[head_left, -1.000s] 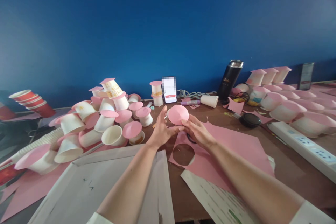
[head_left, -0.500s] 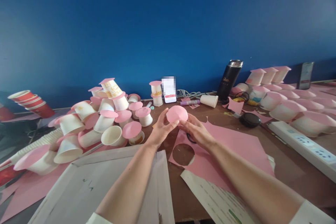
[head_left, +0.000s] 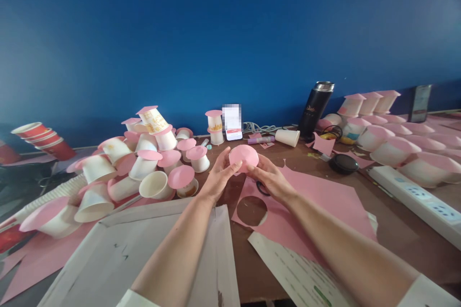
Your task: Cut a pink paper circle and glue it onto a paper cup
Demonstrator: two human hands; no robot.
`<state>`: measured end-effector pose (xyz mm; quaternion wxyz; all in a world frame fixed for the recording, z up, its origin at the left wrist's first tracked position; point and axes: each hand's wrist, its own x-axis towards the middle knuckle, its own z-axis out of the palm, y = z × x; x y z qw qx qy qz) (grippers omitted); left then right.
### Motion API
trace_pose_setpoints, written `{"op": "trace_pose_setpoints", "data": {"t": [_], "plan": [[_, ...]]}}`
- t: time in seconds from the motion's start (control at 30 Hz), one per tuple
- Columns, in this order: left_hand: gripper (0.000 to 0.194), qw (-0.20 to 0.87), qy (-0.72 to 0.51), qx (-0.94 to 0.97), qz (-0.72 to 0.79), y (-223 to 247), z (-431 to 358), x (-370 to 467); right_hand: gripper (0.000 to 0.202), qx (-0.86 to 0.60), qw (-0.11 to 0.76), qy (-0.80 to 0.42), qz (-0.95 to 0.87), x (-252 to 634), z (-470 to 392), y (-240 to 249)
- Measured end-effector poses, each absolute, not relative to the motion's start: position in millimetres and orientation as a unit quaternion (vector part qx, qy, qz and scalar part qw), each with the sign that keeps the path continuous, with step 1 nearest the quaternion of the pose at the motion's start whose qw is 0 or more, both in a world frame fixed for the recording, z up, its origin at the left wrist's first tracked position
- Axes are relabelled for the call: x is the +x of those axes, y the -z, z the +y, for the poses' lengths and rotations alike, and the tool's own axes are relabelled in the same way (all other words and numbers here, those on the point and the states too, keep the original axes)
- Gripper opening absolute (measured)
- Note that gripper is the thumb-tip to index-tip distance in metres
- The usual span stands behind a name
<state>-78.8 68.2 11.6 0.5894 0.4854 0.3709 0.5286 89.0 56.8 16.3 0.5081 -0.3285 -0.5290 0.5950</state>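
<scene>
Between my two hands is a round pink paper disc [head_left: 244, 156], held above the brown table. My left hand [head_left: 220, 175] is curled about its left side, thumb pressing on the near part of the disc. On the other side my right hand [head_left: 268, 176] grips the right edge, its thumb on the near rim. Whether a cup sits under the disc is hidden by the hands. Below my right hand a pink sheet [head_left: 317, 201] with a round hole cut in it lies on the table, and a black loop, perhaps a scissors handle [head_left: 262, 189], shows there.
Paper cups with pink discs [head_left: 144, 163] are heaped at left, more [head_left: 414, 144] at right. Behind are a phone [head_left: 233, 122], a lying white cup [head_left: 287, 137] and a black flask [head_left: 316, 110]. A power strip [head_left: 418, 201] lies at right, white cardboard [head_left: 144, 254] in front.
My left thumb has shifted up slightly onto the face of the disc. The disc stays in both hands in nearly the same place.
</scene>
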Motion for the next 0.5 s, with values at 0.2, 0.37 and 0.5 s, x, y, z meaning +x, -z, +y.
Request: {"op": "trace_pose_setpoints", "data": {"t": [0.2, 0.37, 0.5], "plan": [[0.071, 0.604, -0.537, 0.476, 0.347, -11.8, 70.1, -78.7, 0.060, -0.337, 0.515, -0.599, -0.512, 92.0, 59.1, -9.4], [0.069, 0.611, -0.529, 0.480, 0.341, -14.1, 69.6, -78.6, 0.057, -0.379, 0.523, -0.594, -0.480, 95.7, 62.3, -2.3], [0.068, 0.618, -0.530, 0.469, 0.342, -14.8, 69.2, -79.4, 0.059, -0.385, 0.518, -0.597, -0.477, 95.6, 62.6, -2.6]]}}
